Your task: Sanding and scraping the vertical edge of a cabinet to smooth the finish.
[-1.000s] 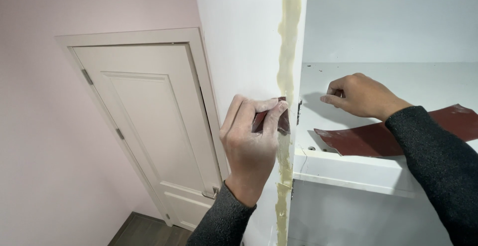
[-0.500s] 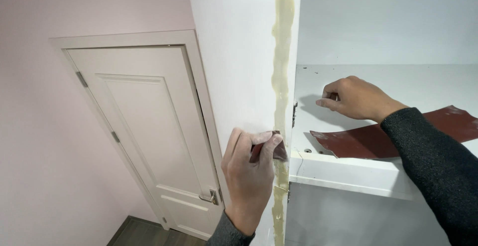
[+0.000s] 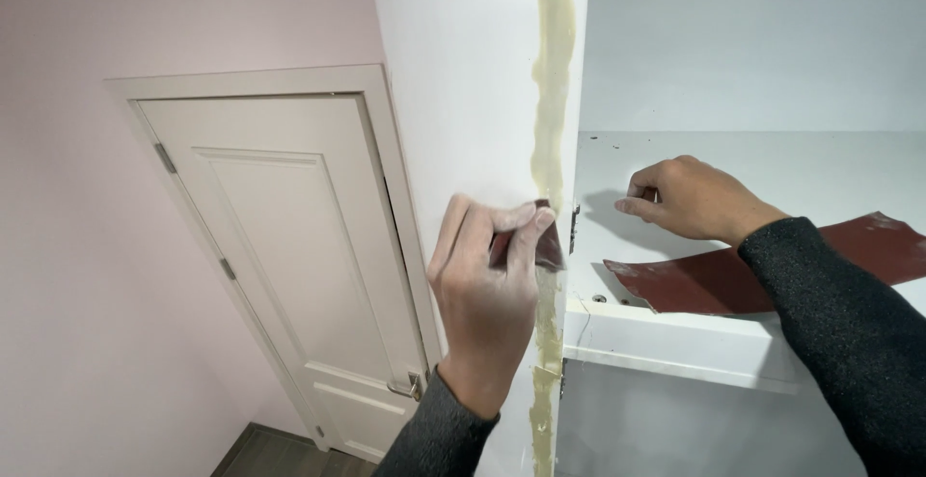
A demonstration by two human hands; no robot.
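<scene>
Left hand (image 3: 487,289) lower again, pinching sandpaper piece (image 3: 531,241) against yellowed wall-edge seam (image 3: 552,101); right hand (image 3: 690,197) loosely curled on shelf (image 3: 675,337).

Both my hands bare: left hand (image 3: 487,289), right hand (image 3: 690,197). No gloves, rings or watch showing. Pale dust on left fingers (image 3: 521,236). Dark charcoal knit sleeves (image 3: 839,332) on both arms, snug at wrists, fine flecked weave.

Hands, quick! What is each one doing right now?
Left hand: closed on a small piece of sandpaper, pressed against the yellowish strip on the wall.
Right hand: fingers curled, resting on the shelf; cannot tell if it holds anything.
</scene>
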